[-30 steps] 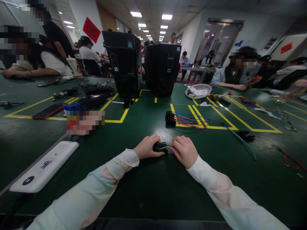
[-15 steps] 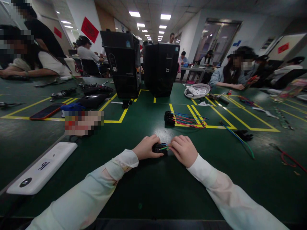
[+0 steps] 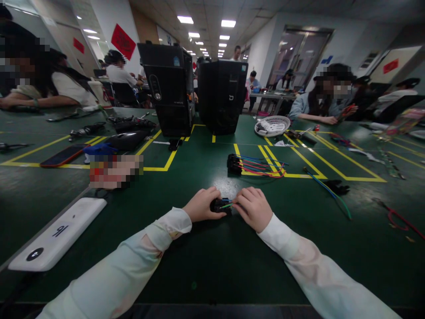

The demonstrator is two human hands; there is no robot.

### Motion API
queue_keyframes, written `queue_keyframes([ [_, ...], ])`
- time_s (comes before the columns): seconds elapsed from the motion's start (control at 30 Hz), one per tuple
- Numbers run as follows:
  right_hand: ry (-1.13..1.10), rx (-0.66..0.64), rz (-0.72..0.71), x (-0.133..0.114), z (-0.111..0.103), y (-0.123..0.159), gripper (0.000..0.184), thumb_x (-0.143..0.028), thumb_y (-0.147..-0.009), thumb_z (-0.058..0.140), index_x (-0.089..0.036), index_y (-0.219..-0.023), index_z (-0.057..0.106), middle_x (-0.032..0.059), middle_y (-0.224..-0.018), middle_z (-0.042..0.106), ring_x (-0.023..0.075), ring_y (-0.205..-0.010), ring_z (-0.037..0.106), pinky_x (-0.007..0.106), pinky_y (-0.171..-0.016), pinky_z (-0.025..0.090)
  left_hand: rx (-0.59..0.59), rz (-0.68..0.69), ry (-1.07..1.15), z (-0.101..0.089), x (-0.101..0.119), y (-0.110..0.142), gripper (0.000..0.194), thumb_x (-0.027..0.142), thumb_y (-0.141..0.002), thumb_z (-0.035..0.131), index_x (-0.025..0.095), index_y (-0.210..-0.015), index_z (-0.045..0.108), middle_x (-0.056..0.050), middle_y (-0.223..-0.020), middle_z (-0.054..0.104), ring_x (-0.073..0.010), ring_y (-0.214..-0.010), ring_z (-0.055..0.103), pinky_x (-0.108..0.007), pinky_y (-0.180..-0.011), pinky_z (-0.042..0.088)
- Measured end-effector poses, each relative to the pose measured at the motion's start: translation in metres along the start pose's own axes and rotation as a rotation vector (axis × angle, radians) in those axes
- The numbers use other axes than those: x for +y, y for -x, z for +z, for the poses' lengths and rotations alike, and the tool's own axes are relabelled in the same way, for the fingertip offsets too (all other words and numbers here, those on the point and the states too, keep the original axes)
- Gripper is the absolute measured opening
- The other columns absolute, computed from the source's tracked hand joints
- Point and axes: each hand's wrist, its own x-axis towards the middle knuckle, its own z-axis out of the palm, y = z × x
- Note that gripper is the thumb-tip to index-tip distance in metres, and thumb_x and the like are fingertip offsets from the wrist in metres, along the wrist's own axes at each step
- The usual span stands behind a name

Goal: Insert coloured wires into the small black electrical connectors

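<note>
Gone from view beyond the left hand (image 3: 202, 204) is a standing co-worker's black-shirted torso; that hand stays clamped around a black connector (image 3: 217, 205), the right hand (image 3: 254, 208) beside it pinching its green wire (image 3: 227, 205).

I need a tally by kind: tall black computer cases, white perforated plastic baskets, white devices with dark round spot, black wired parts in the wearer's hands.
Tall black computer cases: 2
White perforated plastic basket: 1
White device with dark round spot: 1
Black wired part in the hands: 1
Total: 5
</note>
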Motion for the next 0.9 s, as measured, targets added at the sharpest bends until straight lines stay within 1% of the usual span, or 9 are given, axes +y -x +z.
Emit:
queue_keyframes([
  [0.2,-0.072,-0.048,-0.167,0.0026,-0.0001,0.0008,0.015,-0.027,-0.086,0.045,-0.018,-0.08,0.055,0.0043,-0.082,0.055,0.0169,-0.082,0.044,0.031,-0.073,0.029,0.018,-0.008,-0.026,0.0014,-0.0007,0.0002,0.035,0.048,-0.07,0.061,0.018,-0.082,0.049,-0.001,-0.085,0.051,-0.0149,-0.075,0.05,-0.026,-0.064,0.036],
  [0.27,-0.045,-0.035,-0.161,0.0045,-0.0011,0.0002,0.016,-0.028,-0.087,0.045,-0.018,-0.081,0.057,0.0039,-0.082,0.056,0.0166,-0.082,0.044,0.031,-0.074,0.029,0.016,-0.007,-0.024,0.0013,-0.0007,0.0001,0.035,0.048,-0.069,0.061,0.018,-0.083,0.049,-0.001,-0.086,0.05,-0.0148,-0.075,0.05,-0.026,-0.065,0.036],
  [0.43,0.031,0.033,0.005,0.0071,-0.0016,-0.0003,0.018,-0.034,-0.086,0.048,-0.019,-0.083,0.059,0.0049,-0.085,0.057,0.0181,-0.084,0.044,0.032,-0.074,0.029,-0.005,0.002,-0.016,0.0002,-0.0006,0.0001,0.036,0.049,-0.068,0.062,0.019,-0.084,0.05,-0.001,-0.087,0.05,-0.0147,-0.076,0.051,-0.026,-0.066,0.037],
  [0.5,0.0,0.019,-0.022,0.0064,-0.0008,0.0005,0.017,-0.032,-0.086,0.048,-0.019,-0.083,0.058,0.0049,-0.086,0.057,0.018,-0.084,0.045,0.032,-0.074,0.03,-0.006,-0.004,-0.019,0.0003,-0.0009,0.0003,0.036,0.049,-0.068,0.062,0.019,-0.084,0.05,-0.001,-0.087,0.05,-0.0148,-0.076,0.051,-0.026,-0.065,0.037],
  [0.6,-0.071,-0.012,-0.143,0.0047,0.0006,0.0014,0.014,-0.029,-0.085,0.048,-0.018,-0.083,0.057,0.0044,-0.085,0.057,0.0174,-0.085,0.045,0.032,-0.075,0.03,0.001,-0.015,-0.023,0.0012,-0.0015,0.0004,0.035,0.048,-0.069,0.062,0.019,-0.083,0.049,-0.001,-0.086,0.051,-0.0149,-0.076,0.051,-0.026,-0.066,0.037],
  [0.67,-0.091,-0.013,-0.189,0.0042,0.0011,0.0014,0.013,-0.029,-0.084,0.049,-0.018,-0.083,0.056,0.0042,-0.085,0.056,0.0171,-0.085,0.045,0.032,-0.076,0.031,0.006,-0.018,-0.025,0.0018,-0.0019,0.0003,0.035,0.048,-0.069,0.062,0.019,-0.083,0.049,-0.001,-0.086,0.051,-0.0148,-0.075,0.051,-0.026,-0.065,0.037],
  [0.8,-0.029,0.006,-0.181,0.0046,-0.0002,0.0001,0.013,-0.027,-0.086,0.047,-0.019,-0.084,0.057,0.0033,-0.084,0.058,0.0163,-0.084,0.045,0.031,-0.075,0.029,0.008,-0.011,-0.027,0.0021,-0.0019,-0.0002,0.036,0.05,-0.069,0.061,0.019,-0.083,0.049,-0.001,-0.085,0.05,-0.0146,-0.075,0.05,-0.026,-0.065,0.037],
  [0.9,0.048,0.062,-0.165,0.0034,-0.0027,-0.0011,0.014,-0.025,-0.088,0.046,-0.019,-0.083,0.057,0.0022,-0.081,0.059,0.0158,-0.082,0.045,0.032,-0.075,0.028,0.002,-0.012,-0.03,0.0017,-0.0012,-0.0005,0.036,0.05,-0.069,0.061,0.019,-0.082,0.049,0.0,-0.085,0.05,-0.0145,-0.075,0.05,-0.026,-0.064,0.037],
])
